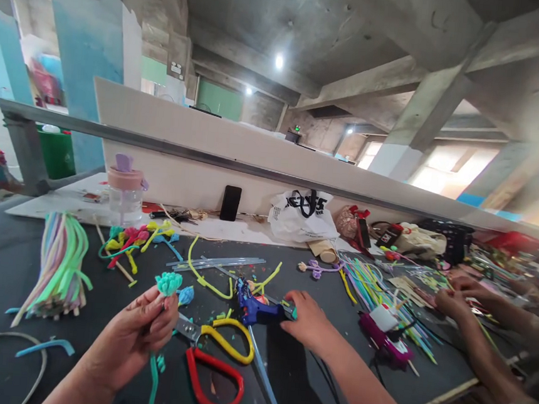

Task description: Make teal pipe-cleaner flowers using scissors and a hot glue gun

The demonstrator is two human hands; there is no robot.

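My left hand (145, 323) pinches a teal flower head (168, 283) made of fuzzy pipe cleaner, held upright. My right hand (309, 322) is curled at the handle end of a blue hot glue gun (258, 308) lying on the table. Between its thumb and forefinger shows a small teal piece (291, 311); whether it touches the glue gun I cannot tell. Scissors (217, 367) with one yellow and one red handle lie between my hands, their blades partly behind my left hand. A blue pipe-cleaner flower (186, 295) sits just beyond the left fingers.
A pipe-cleaner bundle (59, 265) lies at left, near a clear bottle (124, 199). Clear glue sticks (221, 262), a phone (230, 203) and a white bag (303, 216) are farther back. At right are a purple power strip (384, 341) and another person's hands (459, 297).
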